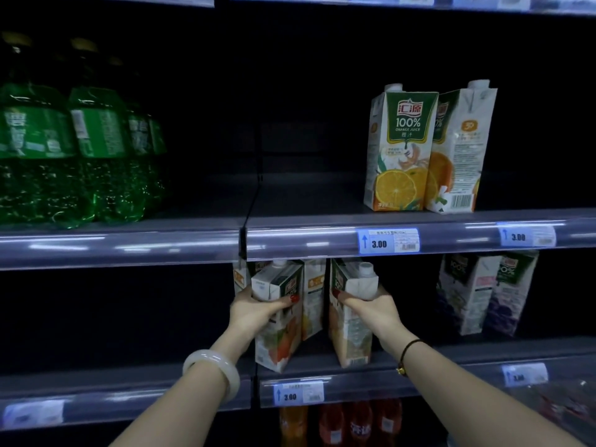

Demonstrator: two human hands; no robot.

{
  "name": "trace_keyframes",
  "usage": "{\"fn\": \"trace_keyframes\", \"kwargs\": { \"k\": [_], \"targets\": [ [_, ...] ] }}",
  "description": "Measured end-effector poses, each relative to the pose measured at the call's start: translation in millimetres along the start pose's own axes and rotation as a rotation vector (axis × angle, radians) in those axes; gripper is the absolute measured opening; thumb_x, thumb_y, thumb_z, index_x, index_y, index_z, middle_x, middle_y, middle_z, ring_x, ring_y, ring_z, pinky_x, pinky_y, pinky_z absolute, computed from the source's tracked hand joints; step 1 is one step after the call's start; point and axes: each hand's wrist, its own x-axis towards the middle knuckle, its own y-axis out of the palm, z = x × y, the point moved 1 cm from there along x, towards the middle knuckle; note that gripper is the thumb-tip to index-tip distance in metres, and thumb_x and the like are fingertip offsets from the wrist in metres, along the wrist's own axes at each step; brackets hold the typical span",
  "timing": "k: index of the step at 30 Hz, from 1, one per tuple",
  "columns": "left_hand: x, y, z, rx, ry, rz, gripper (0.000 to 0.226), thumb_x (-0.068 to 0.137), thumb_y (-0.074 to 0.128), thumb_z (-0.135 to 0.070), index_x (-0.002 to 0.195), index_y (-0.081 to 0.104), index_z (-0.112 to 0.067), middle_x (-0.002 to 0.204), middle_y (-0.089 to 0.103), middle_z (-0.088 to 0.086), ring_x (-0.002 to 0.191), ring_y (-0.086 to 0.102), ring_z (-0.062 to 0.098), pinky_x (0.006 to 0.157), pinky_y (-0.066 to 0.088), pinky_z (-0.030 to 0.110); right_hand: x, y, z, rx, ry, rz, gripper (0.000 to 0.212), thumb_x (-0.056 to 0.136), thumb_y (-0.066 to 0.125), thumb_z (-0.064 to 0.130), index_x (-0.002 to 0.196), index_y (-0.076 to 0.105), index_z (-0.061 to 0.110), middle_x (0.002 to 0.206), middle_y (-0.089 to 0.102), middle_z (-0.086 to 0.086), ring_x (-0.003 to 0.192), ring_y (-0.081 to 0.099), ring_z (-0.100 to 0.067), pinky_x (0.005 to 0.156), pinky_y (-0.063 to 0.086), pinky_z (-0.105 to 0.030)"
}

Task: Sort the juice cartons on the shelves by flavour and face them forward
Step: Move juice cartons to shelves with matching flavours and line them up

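Observation:
On the lower shelf point(322, 372), my left hand point(254, 309) grips an orange juice carton point(277, 340) near its top. My right hand point(371, 309) grips a second orange carton point(351, 337) just to the right. Both cartons stand turned, showing corners and side panels. More orange cartons point(314, 295) stand behind the left one. Two purple grape cartons point(483, 295) stand further right on the same shelf. On the upper shelf point(306, 233), one orange carton point(401, 150) faces forward; the one point(461, 150) beside it shows its side panel and barcode.
Large green soda bottles point(64, 156) fill the left of the upper shelf. Orange and red drink bottles point(342, 424) stand below the lower shelf. Price tags point(388, 241) sit on the shelf rails. A white bangle point(213, 369) circles my left wrist, a dark cord bracelet point(408, 353) my right.

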Motion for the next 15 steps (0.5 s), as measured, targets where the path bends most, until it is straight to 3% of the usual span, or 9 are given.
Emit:
{"fn": "trace_keyframes", "kwargs": {
  "k": [2,5,7,11,15],
  "targets": [
    [-3.4,-0.3,-0.8,-0.007,0.011,-0.003,0.037,0.056,0.091,-0.022,0.082,0.066,-0.027,0.08,0.07,-0.009,0.074,0.066,0.004,0.053,0.05,0.012,-3.8,-0.9,-0.7,0.003,-0.006,0.016,0.033,0.064,0.086,0.02,0.091,0.07,0.009,0.092,0.073,-0.011,0.089,0.07,-0.025,0.086,0.056,-0.043],
    [-10.1,1.4,-3.9,0.015,0.034,0.047,0.04,0.055,0.091,-0.019,0.085,0.066,-0.024,0.087,0.072,-0.005,0.08,0.068,0.009,0.066,0.054,0.022,-8.6,-4.0,0.3,-0.004,-0.012,0.041,0.022,0.067,0.084,0.017,0.083,0.071,0.009,0.086,0.075,-0.012,0.079,0.071,-0.022,0.073,0.058,-0.034],
    [-15.2,3.7,-5.6,0.046,0.055,0.082,0.038,0.055,0.091,-0.013,0.083,0.066,-0.021,0.088,0.073,-0.001,0.081,0.069,0.012,0.066,0.054,0.021,-12.6,-5.9,0.4,-0.015,-0.027,0.055,0.021,0.068,0.082,0.017,0.085,0.071,0.009,0.084,0.075,-0.01,0.075,0.071,-0.019,0.065,0.056,-0.028],
    [-23.2,8.2,-10.9,0.129,0.073,0.134,0.036,0.054,0.092,-0.014,0.082,0.069,-0.009,0.082,0.074,0.006,0.078,0.071,0.014,0.072,0.059,0.03,-23.4,-9.5,0.6,0.002,-0.078,0.06,0.033,0.069,0.082,0.018,0.097,0.067,0.008,0.09,0.074,-0.011,0.084,0.071,-0.024,0.078,0.057,-0.038],
    [-28.4,7.9,-22.6,0.073,0.096,0.157,0.032,0.054,0.091,-0.01,0.07,0.064,-0.016,0.058,0.07,-0.01,0.053,0.064,-0.005,0.048,0.048,0.012,-31.2,-13.3,7.9,0.059,-0.136,0.056,0.036,0.07,0.083,0.015,0.099,0.067,0.003,0.094,0.073,-0.015,0.088,0.07,-0.027,0.073,0.057,-0.032]
  ]
}}
